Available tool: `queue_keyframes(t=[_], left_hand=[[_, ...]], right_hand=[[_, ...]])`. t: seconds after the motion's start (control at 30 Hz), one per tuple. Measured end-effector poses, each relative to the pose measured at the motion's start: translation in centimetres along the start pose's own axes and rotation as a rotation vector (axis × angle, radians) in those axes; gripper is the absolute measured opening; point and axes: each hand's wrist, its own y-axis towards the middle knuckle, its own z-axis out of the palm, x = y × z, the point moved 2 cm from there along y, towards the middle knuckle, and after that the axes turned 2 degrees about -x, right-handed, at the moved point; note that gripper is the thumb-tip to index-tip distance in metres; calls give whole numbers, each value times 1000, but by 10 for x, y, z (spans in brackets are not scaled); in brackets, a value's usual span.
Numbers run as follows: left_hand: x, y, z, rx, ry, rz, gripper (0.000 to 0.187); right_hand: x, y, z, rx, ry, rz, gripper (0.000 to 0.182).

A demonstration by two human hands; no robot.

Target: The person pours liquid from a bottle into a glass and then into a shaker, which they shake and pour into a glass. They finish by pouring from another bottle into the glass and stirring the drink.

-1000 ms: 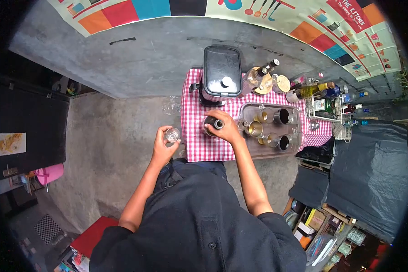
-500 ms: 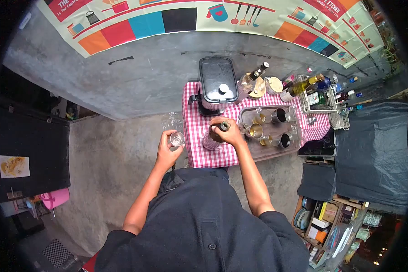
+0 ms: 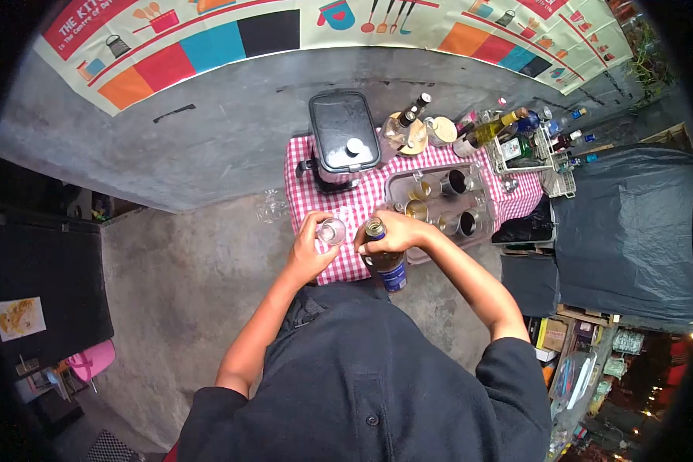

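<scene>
My left hand (image 3: 308, 252) is closed around a small clear glass (image 3: 332, 232), held mouth up above the near left part of the checked tablecloth (image 3: 304, 202). Just to its right, my right hand (image 3: 402, 233) grips a dark bottle (image 3: 393, 276) by its upper part. The bottle's open mouth shows above my fingers, and a blue label is visible on its lower body, which leans towards me. Glass and bottle are close but apart. I cannot make out whether the glass contains any liquid.
Beside the bottle, a clear tray (image 3: 396, 181) bears several glasses, some with dark or amber drinks. Behind stand a black-lidded dispenser (image 3: 345, 132), bottles (image 3: 396, 132) and a round-lidded jar (image 3: 441, 130). More bottles fill a white basket (image 3: 508, 165) at the right.
My right hand has raised the bottle off the tablecloth and brought it nearer to me, its base swinging towards my body. My left hand has carried the glass right, over the cloth.
</scene>
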Motion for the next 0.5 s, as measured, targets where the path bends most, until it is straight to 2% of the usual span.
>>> queue_keyframes(t=[0.07, 0.13, 0.2, 0.27, 0.3, 0.4, 0.5], left_hand=[[-6, 5, 14, 6, 26, 72, 50], [-14, 9, 27, 29, -1, 37, 50], [-20, 13, 39, 68, 37, 82, 50], [-25, 16, 49, 78, 47, 66, 51], [-26, 17, 55, 83, 28, 94, 51], [-26, 19, 70, 84, 15, 86, 52], [-26, 22, 85, 92, 13, 107, 53]], right_hand=[[-7, -6, -2, 48, -65, 5, 23], [-10, -16, -4, 109, -141, 38, 24], [-7, -24, -8, 145, -109, 50, 24], [-4, -31, -14, 200, -106, 155, 26], [-10, -33, -15, 183, -88, 95, 27], [-24, -44, -23, 241, -126, 253, 30], [-25, -54, -27, 229, 51, 187, 39]])
